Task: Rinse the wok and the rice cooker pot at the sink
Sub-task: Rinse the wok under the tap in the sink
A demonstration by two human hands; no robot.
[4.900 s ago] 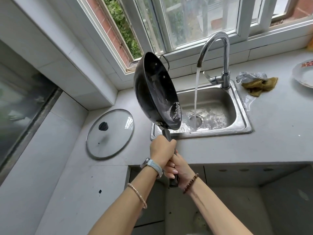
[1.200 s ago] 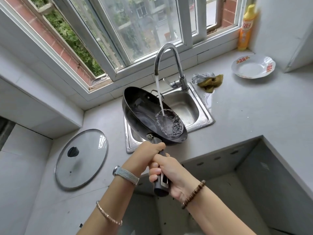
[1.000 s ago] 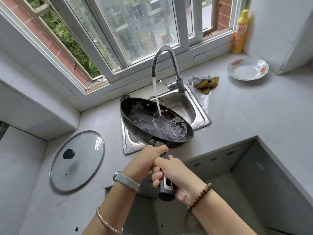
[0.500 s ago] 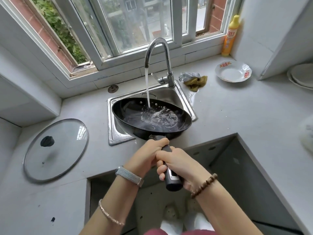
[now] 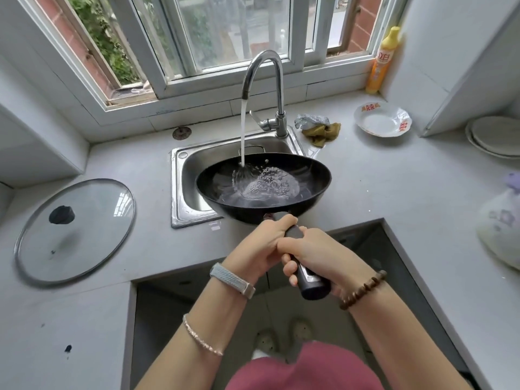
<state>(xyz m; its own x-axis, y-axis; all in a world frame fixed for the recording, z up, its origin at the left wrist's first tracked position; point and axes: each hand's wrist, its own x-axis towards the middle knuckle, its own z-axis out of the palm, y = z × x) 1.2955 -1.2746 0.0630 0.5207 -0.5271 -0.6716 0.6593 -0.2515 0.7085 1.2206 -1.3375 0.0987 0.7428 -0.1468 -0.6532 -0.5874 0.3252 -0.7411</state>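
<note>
Brought down from the steep tilt of some seconds ago to nearly level: wok, now held over the sink, toward its 4 o'clock corner, under the running tap. Gripping the handle firmly with both: left hand wrapped nearest the wok, right hand curled round the end. Judged as the filling part of the wok rinse (water already pooling and bubbling inside). Next, probably: swirl, then tip toward 10 o'clock into the sink, minding the weight. No rice cooker pot in view yet. Around: glass lid at 9 o'clock, cloth and plate at 1 to 2 o'clock. In the way: only the tap neck, near at 12 o'clock.
</note>
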